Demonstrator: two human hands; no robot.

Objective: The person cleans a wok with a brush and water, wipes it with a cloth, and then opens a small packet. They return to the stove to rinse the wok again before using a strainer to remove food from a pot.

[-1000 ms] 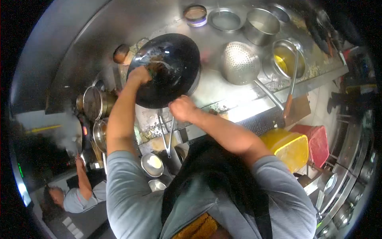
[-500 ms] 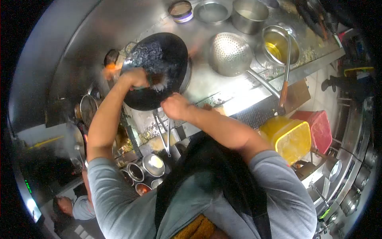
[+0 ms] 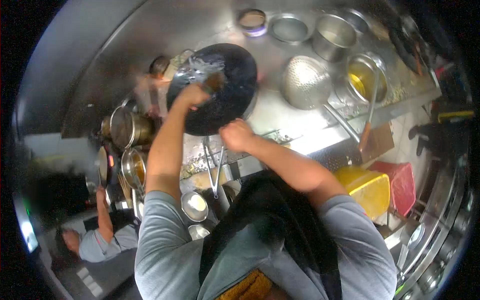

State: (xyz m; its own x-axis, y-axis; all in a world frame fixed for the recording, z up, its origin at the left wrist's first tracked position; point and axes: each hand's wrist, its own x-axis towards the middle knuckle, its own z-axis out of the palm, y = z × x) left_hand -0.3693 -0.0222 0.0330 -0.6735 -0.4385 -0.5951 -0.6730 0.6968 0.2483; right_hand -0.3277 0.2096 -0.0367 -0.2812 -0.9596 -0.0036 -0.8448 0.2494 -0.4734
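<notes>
A black wok [image 3: 235,95] sits tilted on the steel stove, with wet, shiny water in its upper left part. My left hand [image 3: 194,96] reaches into it, closed around what looks like a brown brush [image 3: 215,82], blurred by motion, against the inner wall. At the wok's near edge, my right hand [image 3: 237,135] is closed on the rim; its fingertips are hidden. A pair of tongs [image 3: 215,175] lies just below the wok, close to my right hand.
To the right lie a perforated strainer [image 3: 306,82] and a pot of yellow liquid with a ladle [image 3: 367,132]. Behind stand a steel pot [image 3: 334,37] and a shallow pan [image 3: 289,28]. A yellow bin [image 3: 367,187] is at lower right; a co-worker's arm [image 3: 104,220] shows at left.
The whole view has swung, so things sit farther right and more of the co-worker shows. Inside the wok, my left hand and the brush have moved up toward the far side.
</notes>
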